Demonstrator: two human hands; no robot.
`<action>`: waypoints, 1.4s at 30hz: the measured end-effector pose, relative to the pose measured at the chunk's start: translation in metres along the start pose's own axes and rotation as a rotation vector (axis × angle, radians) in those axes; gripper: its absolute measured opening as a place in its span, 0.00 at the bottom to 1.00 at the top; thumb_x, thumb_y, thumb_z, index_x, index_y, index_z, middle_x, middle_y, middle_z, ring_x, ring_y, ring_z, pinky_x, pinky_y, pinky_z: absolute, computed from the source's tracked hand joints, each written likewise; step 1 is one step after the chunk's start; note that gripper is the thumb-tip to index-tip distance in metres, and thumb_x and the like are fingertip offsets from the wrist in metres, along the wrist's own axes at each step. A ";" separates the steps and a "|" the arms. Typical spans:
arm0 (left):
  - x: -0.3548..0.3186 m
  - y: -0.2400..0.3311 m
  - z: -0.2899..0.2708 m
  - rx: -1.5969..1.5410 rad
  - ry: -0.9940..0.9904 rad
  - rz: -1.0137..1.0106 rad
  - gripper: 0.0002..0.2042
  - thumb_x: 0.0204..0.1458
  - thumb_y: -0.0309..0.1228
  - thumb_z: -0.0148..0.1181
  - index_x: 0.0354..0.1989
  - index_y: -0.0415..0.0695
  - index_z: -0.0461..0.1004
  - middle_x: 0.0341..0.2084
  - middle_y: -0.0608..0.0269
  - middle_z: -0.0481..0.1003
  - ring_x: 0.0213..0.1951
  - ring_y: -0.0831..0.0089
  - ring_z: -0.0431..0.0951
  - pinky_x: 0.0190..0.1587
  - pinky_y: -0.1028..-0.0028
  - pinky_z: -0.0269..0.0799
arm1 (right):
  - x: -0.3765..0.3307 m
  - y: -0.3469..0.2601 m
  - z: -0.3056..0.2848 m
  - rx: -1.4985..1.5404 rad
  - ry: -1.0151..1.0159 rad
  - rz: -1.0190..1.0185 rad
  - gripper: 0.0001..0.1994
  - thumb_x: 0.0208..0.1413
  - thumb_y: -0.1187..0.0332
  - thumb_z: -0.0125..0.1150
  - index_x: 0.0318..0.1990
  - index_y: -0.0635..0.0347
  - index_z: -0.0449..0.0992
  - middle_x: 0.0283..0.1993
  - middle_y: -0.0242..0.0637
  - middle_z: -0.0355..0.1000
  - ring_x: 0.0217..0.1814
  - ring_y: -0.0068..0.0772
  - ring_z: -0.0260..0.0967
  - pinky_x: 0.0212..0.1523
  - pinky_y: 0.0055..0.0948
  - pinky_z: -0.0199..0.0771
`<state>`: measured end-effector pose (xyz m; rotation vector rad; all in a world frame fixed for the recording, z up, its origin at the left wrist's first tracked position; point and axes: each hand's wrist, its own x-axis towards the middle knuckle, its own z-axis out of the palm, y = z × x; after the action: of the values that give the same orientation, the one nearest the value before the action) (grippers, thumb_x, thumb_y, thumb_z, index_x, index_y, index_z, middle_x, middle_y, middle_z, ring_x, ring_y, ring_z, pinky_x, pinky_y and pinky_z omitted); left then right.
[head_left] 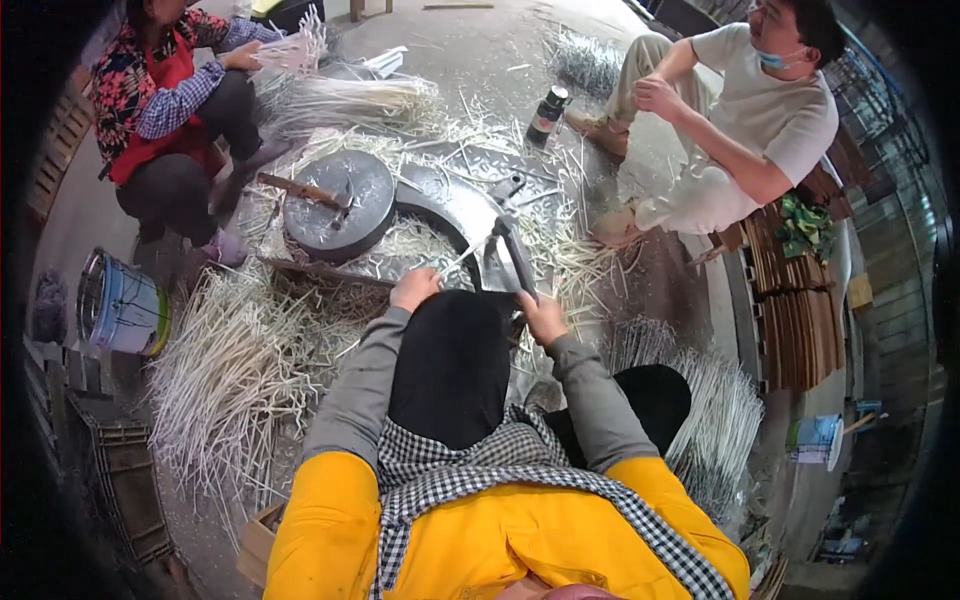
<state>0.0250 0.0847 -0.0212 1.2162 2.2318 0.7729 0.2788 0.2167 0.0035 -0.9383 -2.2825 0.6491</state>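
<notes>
My left hand (pixel 415 288) is closed around the near end of a thin pale rod (pixel 461 262), which reaches forward and right over a curved grey metal piece (pixel 455 205). In my right hand (pixel 543 318) is the handle of a dark hammer-like tool (pixel 515 255). Its head rests at or just over the far end of the rod; I cannot tell whether they touch. Left of the curved metal stands a round dark block (pixel 340 212), with a wooden-handled hammer (pixel 305 191) lying on top.
Bent pale rods lie in a big heap (pixel 235 380) at left; straighter ones form a bundle (pixel 710 420) at right. One person (pixel 170 110) sits far left holding rods, another (pixel 740 130) far right. A dark flask (pixel 547 115) stands between. A bucket (pixel 125 305) is at left.
</notes>
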 end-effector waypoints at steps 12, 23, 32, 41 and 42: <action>-0.017 -0.008 -0.005 0.039 -0.005 0.046 0.17 0.55 0.42 0.51 0.32 0.38 0.76 0.28 0.43 0.75 0.36 0.44 0.74 0.36 0.53 0.68 | -0.002 -0.034 -0.009 0.179 0.012 0.074 0.21 0.64 0.53 0.46 0.30 0.64 0.70 0.16 0.30 0.60 0.17 0.27 0.61 0.20 0.34 0.61; -0.017 -0.016 -0.010 0.094 -0.019 -0.062 0.16 0.56 0.43 0.50 0.35 0.41 0.75 0.29 0.43 0.74 0.37 0.45 0.73 0.37 0.53 0.67 | 0.003 -0.047 -0.012 0.186 0.216 -0.051 0.22 0.63 0.52 0.47 0.29 0.64 0.69 0.15 0.33 0.60 0.18 0.29 0.60 0.22 0.35 0.61; -0.039 0.015 -0.030 0.069 0.121 -0.137 0.16 0.54 0.45 0.51 0.32 0.44 0.75 0.31 0.47 0.76 0.39 0.46 0.75 0.39 0.53 0.71 | 0.020 -0.103 -0.053 0.671 -0.021 0.350 0.21 0.64 0.52 0.46 0.30 0.61 0.68 0.16 0.27 0.59 0.16 0.19 0.57 0.18 0.25 0.57; -0.018 -0.032 0.004 0.100 -0.022 -0.002 0.18 0.55 0.45 0.51 0.31 0.41 0.74 0.30 0.44 0.75 0.38 0.45 0.75 0.37 0.51 0.69 | 0.010 -0.098 -0.060 0.680 0.068 0.116 0.18 0.65 0.54 0.46 0.33 0.62 0.69 0.17 0.29 0.60 0.18 0.23 0.60 0.20 0.26 0.60; -0.011 -0.040 0.002 0.101 -0.030 0.030 0.18 0.55 0.45 0.51 0.31 0.40 0.74 0.30 0.44 0.75 0.38 0.45 0.75 0.37 0.51 0.69 | 0.009 -0.091 -0.050 0.553 0.099 0.056 0.19 0.65 0.53 0.45 0.33 0.61 0.69 0.15 0.30 0.59 0.17 0.24 0.59 0.19 0.26 0.59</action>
<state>0.0079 0.0582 -0.0482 1.3033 2.2562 0.6557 0.2653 0.1760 0.0991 -0.7403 -1.8424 1.1527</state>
